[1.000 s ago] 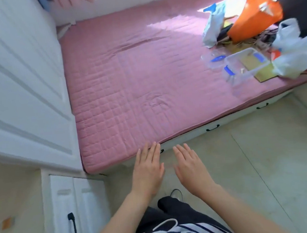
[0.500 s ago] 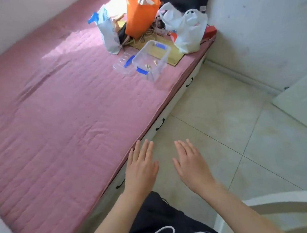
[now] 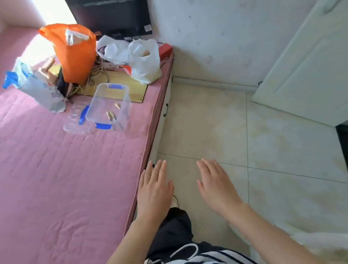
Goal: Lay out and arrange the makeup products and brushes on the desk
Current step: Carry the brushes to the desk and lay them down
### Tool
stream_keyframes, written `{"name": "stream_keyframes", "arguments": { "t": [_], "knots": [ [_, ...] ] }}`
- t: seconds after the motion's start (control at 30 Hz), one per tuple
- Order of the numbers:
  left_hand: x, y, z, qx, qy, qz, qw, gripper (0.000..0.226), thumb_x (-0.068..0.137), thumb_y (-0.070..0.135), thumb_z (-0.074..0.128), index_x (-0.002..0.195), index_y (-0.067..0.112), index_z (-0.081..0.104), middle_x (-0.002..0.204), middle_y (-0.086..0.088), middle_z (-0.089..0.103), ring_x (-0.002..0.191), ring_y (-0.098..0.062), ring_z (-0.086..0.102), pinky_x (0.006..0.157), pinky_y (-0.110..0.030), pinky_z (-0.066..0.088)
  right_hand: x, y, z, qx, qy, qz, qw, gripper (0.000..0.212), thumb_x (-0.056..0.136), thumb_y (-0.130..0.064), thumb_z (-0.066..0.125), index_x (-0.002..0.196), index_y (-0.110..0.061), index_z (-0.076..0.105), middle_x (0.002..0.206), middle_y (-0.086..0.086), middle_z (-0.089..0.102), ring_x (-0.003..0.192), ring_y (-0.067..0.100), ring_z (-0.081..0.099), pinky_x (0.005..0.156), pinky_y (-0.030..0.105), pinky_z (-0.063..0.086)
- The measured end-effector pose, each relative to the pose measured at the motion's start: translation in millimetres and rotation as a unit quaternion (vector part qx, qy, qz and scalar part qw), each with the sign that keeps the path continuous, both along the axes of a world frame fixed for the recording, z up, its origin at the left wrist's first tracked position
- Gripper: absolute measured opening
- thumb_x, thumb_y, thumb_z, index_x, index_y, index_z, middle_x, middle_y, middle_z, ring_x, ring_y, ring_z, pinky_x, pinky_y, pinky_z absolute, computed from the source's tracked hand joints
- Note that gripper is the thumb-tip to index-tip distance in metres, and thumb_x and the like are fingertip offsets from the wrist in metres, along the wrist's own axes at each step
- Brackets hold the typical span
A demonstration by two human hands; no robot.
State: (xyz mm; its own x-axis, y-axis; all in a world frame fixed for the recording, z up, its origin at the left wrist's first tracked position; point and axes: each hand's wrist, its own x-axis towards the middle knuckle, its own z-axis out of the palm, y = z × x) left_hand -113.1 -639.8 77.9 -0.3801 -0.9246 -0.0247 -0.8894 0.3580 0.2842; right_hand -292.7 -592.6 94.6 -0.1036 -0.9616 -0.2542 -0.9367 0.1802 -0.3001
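Note:
A clear plastic box with blue clips sits on the pink bed, far ahead of my hands. A few small gold items lie inside it. Its clear lid lies flat on the bed against the box's left side. My left hand hovers flat, fingers straight, over the bed's right edge and holds nothing. My right hand hovers beside it over the tiled floor, also flat and holding nothing. No desk is in view.
An orange bag, white plastic bags, a pale bag with blue trim and a yellow board crowd the bed's far corner. A dark monitor stands behind them. A white door is at right.
The view has swung to the right, bringing the wall, door and more floor into sight. Both hands stay flat and held out in front, holding nothing.

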Motion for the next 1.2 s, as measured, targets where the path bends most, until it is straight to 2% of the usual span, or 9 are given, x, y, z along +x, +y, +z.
{"name": "stream_keyframes", "arguments": {
  "t": [0.07, 0.23, 0.43, 0.57, 0.7, 0.83, 0.97, 1.2],
  "knots": [
    [-6, -35, 4, 0.013, 0.009, -0.006, 1.000, 0.056, 0.086, 0.021, 0.063, 0.138, 0.009, 0.047, 0.141, -0.005, 0.050, 0.136, -0.031, 0.039, 0.105, -0.045, 0.039, -8, -33, 2, -0.003, -0.003, -0.018, 1.000, 0.054, 0.099, -0.027, 0.040, 0.148, -0.009, 0.024, 0.156, 0.010, 0.020, 0.145, 0.031, 0.015, 0.118, 0.041, 0.017],
    [-26, -111, 11, 0.020, 0.024, -0.026, 0.999, 0.054, 0.086, 0.019, 0.063, 0.137, 0.010, 0.046, 0.135, -0.002, 0.052, 0.130, -0.025, 0.038, 0.099, -0.041, 0.045, -19, -106, 7, -0.018, -0.012, -0.051, 0.998, 0.054, 0.099, -0.029, 0.039, 0.148, -0.011, 0.023, 0.155, 0.008, 0.022, 0.144, 0.027, 0.018, 0.116, 0.041, 0.023],
    [-52, -186, 5, 0.016, 0.030, -0.035, 0.999, 0.046, 0.087, 0.015, 0.061, 0.131, 0.008, 0.051, 0.132, -0.004, 0.054, 0.129, -0.027, 0.042, 0.101, -0.043, 0.045, -42, -171, 9, -0.048, -0.016, -0.048, 0.998, 0.051, 0.096, -0.023, 0.048, 0.143, -0.006, 0.034, 0.146, 0.011, 0.038, 0.137, 0.026, 0.033, 0.114, 0.038, 0.029],
    [-70, -229, 2, 0.023, 0.027, -0.017, 0.999, 0.046, 0.088, 0.014, 0.059, 0.132, 0.010, 0.049, 0.132, -0.003, 0.054, 0.128, -0.024, 0.044, 0.102, -0.042, 0.044, -67, -214, -1, -0.042, -0.021, -0.028, 0.998, 0.050, 0.096, -0.023, 0.048, 0.142, -0.005, 0.036, 0.146, 0.012, 0.040, 0.138, 0.028, 0.032, 0.113, 0.041, 0.030],
    [-94, -264, -6, 0.033, 0.023, 0.038, 0.998, 0.045, 0.090, 0.016, 0.055, 0.134, 0.012, 0.047, 0.136, -0.003, 0.052, 0.129, -0.023, 0.044, 0.103, -0.042, 0.044, -97, -266, -8, -0.019, -0.029, 0.023, 0.999, 0.051, 0.098, -0.024, 0.045, 0.144, -0.006, 0.033, 0.151, 0.012, 0.033, 0.142, 0.029, 0.025, 0.117, 0.040, 0.023],
    [-128, -289, -9, 0.037, 0.024, 0.112, 0.993, 0.047, 0.088, 0.016, 0.060, 0.134, 0.012, 0.050, 0.135, -0.004, 0.054, 0.129, -0.025, 0.045, 0.105, -0.044, 0.042, -133, -315, -3, 0.008, -0.018, 0.110, 0.994, 0.053, 0.101, -0.028, 0.035, 0.149, -0.010, 0.021, 0.157, 0.009, 0.018, 0.146, 0.026, 0.009, 0.119, 0.035, 0.012],
    [-161, -312, -6, 0.041, 0.005, 0.176, 0.984, 0.050, 0.087, 0.017, 0.065, 0.134, 0.009, 0.051, 0.135, -0.008, 0.055, 0.130, -0.031, 0.045, 0.106, -0.049, 0.039, -162, -363, 3, 0.023, -0.008, 0.209, 0.978, 0.052, 0.101, -0.028, 0.034, 0.149, -0.010, 0.022, 0.156, 0.009, 0.020, 0.146, 0.026, 0.009, 0.119, 0.037, 0.015],
    [-182, -336, -5, 0.058, -0.025, 0.277, 0.959, 0.054, 0.087, 0.019, 0.066, 0.136, 0.005, 0.048, 0.142, -0.012, 0.048, 0.137, -0.034, 0.037, 0.111, -0.049, 0.034, -174, -442, -1, 0.034, -0.014, 0.330, 0.943, 0.052, 0.101, -0.026, 0.035, 0.148, -0.008, 0.023, 0.156, 0.010, 0.019, 0.146, 0.027, 0.009, 0.119, 0.038, 0.014]
  ]
}}
